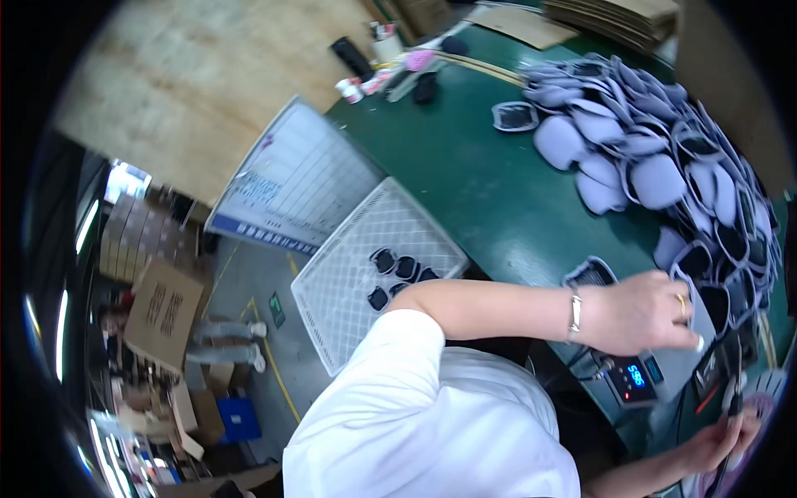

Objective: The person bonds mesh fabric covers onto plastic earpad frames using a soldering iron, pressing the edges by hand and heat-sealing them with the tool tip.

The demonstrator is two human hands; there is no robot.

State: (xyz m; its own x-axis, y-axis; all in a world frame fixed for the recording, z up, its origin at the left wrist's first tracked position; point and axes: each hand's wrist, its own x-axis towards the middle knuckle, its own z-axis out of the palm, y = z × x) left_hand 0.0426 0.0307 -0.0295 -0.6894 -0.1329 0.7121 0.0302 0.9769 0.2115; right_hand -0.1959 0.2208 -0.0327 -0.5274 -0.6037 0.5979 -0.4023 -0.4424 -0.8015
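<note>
- Padded pieces (656, 178) are lying heaped on the worktop (457, 166), at right.
- Cardboard sheets (614, 18) are lying behind the heap.
- Display box (629, 382) is sitting before it.
- Left of the worktop, a tray (332, 303) is holding small pads (383, 261).

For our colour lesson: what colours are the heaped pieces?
The heaped pieces are pale lavender and black, shown in head view.

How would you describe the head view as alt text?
A person in a white shirt holds a slim dark tool in the right hand, with the left hand near a device with a lit blue display on a green worktable. Grey-purple padded pieces are heaped toward the upper right, and a white basket holding small dark pieces sits left.
</note>
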